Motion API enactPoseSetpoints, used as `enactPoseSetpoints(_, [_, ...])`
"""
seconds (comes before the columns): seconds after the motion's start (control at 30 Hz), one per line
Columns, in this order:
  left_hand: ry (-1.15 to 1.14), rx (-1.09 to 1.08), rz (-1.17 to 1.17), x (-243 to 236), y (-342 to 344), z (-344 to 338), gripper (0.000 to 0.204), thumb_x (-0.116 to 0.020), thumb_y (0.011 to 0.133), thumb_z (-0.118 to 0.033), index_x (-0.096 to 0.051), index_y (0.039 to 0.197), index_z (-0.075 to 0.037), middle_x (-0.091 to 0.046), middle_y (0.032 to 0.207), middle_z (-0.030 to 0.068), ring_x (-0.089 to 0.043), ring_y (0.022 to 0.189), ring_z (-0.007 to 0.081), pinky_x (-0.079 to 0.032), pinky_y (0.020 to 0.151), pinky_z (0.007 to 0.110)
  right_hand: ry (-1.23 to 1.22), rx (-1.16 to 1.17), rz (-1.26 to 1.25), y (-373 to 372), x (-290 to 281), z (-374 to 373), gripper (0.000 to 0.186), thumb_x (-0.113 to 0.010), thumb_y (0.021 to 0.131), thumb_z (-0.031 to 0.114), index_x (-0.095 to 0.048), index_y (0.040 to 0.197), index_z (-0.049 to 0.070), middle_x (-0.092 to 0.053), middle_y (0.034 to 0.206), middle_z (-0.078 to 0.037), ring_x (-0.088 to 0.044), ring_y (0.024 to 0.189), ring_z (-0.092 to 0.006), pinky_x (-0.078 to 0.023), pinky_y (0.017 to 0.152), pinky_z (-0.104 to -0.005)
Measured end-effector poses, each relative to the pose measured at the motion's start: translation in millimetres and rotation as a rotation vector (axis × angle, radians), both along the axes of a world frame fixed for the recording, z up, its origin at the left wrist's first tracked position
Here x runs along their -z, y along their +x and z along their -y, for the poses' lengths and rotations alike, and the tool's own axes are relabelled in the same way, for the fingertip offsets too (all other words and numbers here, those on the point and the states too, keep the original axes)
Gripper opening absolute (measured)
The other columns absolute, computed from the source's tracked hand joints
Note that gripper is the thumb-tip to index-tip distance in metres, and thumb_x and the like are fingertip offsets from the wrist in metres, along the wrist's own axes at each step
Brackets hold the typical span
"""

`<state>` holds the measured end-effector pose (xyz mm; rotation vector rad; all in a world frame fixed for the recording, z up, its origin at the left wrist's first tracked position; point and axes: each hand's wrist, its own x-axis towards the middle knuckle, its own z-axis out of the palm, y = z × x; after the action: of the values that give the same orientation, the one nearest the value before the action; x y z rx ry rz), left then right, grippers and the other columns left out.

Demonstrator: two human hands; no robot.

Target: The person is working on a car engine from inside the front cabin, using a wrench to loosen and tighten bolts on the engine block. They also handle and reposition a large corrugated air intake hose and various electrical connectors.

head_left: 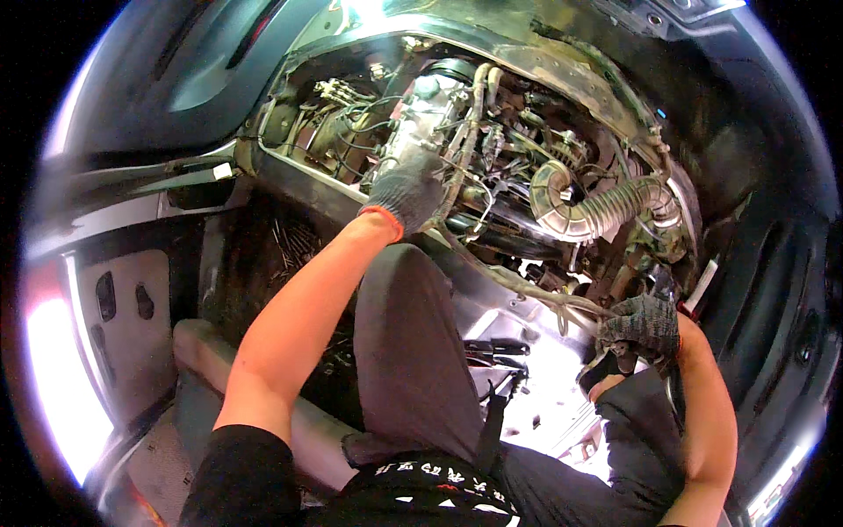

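My left hand (406,200), in a dark knit glove with an orange cuff, reaches over the near edge of an opening onto the engine (421,127). Its fingers blend into the dark parts, so their pose is unclear. At the right, my right hand (643,328), in a matching grey glove, is closed with its fingers curled. Something dark shows at its underside, too hidden to name. A bundled wiring harness (518,283) runs from beside my left hand toward the right glove. Above that glove curves a ribbed air hose (606,211).
A metal frame edge (320,186) borders the engine opening. Several loose bolts or slim metal pieces (294,241) lie in the dark well at left. My raised knee (404,307) stands between my arms. Dark panels (764,290) rise at the right; a bright lamp (364,9) shines at top.
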<state>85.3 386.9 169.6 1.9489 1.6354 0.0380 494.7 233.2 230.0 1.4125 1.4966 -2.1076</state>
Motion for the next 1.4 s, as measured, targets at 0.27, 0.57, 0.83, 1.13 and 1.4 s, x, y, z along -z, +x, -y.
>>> enactPoseSetpoints(0.27, [-0.463, -0.419, 0.641, 62.7, 36.2, -10.7, 0.048, -0.067, 0.083, -0.023, -0.059, 0.127, -0.004, -0.068, 0.110, 0.0210, -0.068, 0.092, 0.0321, -0.052, 0.083, 0.041, 0.024, -0.491, 0.117, -42.9, 0.5, 10.2, 0.060, -0.066, 0.086, 0.058, -0.066, 0.115, 0.005, -0.069, 0.104, -0.020, -0.067, 0.093, -0.0375, -0.053, 0.082, -0.0421])
enactPoseSetpoints(0.57, [0.025, -0.189, -0.049, 66.3, -66.2, 21.9, 0.030, -0.064, 0.082, -0.026, -0.068, 0.106, -0.009, -0.070, 0.102, 0.0194, -0.067, 0.098, 0.0368, -0.051, 0.087, 0.044, 0.330, -0.046, 0.334, -142.7, 38.3, -21.6, 0.045, -0.060, 0.086, 0.043, -0.068, 0.114, 0.008, -0.066, 0.112, -0.025, -0.065, 0.102, -0.0409, -0.051, 0.087, -0.0469])
enactPoseSetpoints(0.83, [0.630, -0.127, -0.448, 138.7, -129.2, -13.9, 0.026, -0.064, 0.077, -0.025, -0.072, 0.092, -0.006, -0.070, 0.091, 0.0185, -0.064, 0.095, 0.0380, -0.049, 0.088, 0.048, 0.439, 0.369, 0.436, -215.4, 244.8, -60.4, 0.042, -0.050, 0.095, 0.038, -0.062, 0.125, 0.010, -0.062, 0.128, -0.018, -0.059, 0.120, -0.0333, -0.046, 0.100, -0.0429])
enactPoseSetpoints(1.13, [0.630, -0.309, -0.309, 185.3, -111.5, -9.2, 0.018, -0.061, 0.074, -0.022, -0.069, 0.081, -0.007, -0.067, 0.087, 0.0149, -0.059, 0.090, 0.0358, -0.043, 0.088, 0.047, 0.570, 0.474, 0.366, -230.1, 294.2, -42.3, 0.037, -0.040, 0.099, 0.035, -0.068, 0.116, 0.016, -0.066, 0.121, -0.015, -0.063, 0.110, -0.0346, -0.050, 0.093, -0.0414])
enactPoseSetpoints(1.4, [0.585, -0.312, -0.345, 176.7, -122.6, -6.3, 0.019, -0.061, 0.076, -0.022, -0.070, 0.083, -0.007, -0.068, 0.091, 0.0153, -0.059, 0.094, 0.0343, -0.042, 0.091, 0.046, 0.787, 0.819, 0.051, -237.6, 259.5, -47.1, 0.024, -0.053, 0.092, 0.013, -0.070, 0.109, 0.012, -0.067, 0.116, -0.013, -0.061, 0.106, -0.0328, -0.047, 0.093, -0.0411])
